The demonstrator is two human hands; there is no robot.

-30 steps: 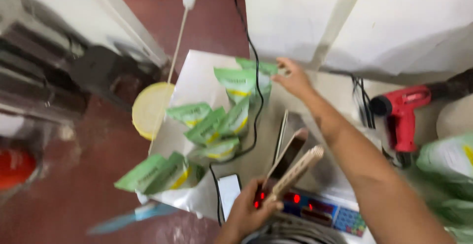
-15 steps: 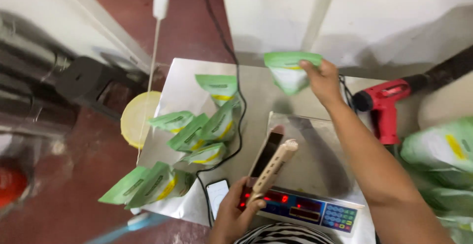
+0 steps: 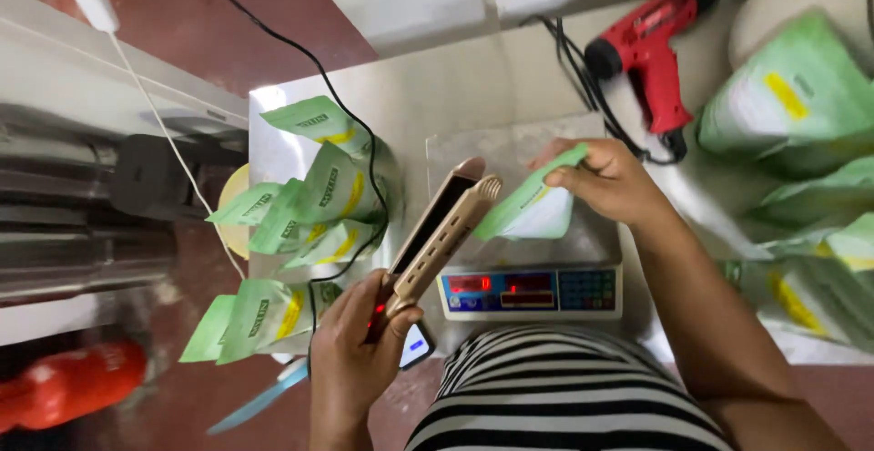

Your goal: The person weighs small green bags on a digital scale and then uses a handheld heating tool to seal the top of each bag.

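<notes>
A: Left hand (image 3: pixel 360 342)?
B: Fingers wrapped tight around the handle end of a gold flat-iron sealer (image 3: pixel 437 237). Plates are apart, tip angled up and away over the surface (image 3: pixel 437 96).

A: Right hand (image 3: pixel 610 178)?
B: Fingers pinched on the top edge of a green pouch (image 3: pixel 528 210). Pouch hangs over the platform of the digital scale (image 3: pixel 528 289), just right of the sealer tip. Cannot tell if pouch and tip are touching.

A: Scale state?
B: Red digits lit, blue front panel with keypad, sits right in front of the striped shirt.

A: Other stuff?
B: Loose pile of green pouches (image 3: pixel 309 205) on the left part of the surface, a black cable running through them. Phone (image 3: pixel 415 345) partly under the left hand. Red heat gun (image 3: pixel 651 46) at the far right, lying on its side. Larger green bags (image 3: pixel 801 105) stacked on the right. Blue-handled knife (image 3: pixel 264 398) below the surface's near edge.
</notes>
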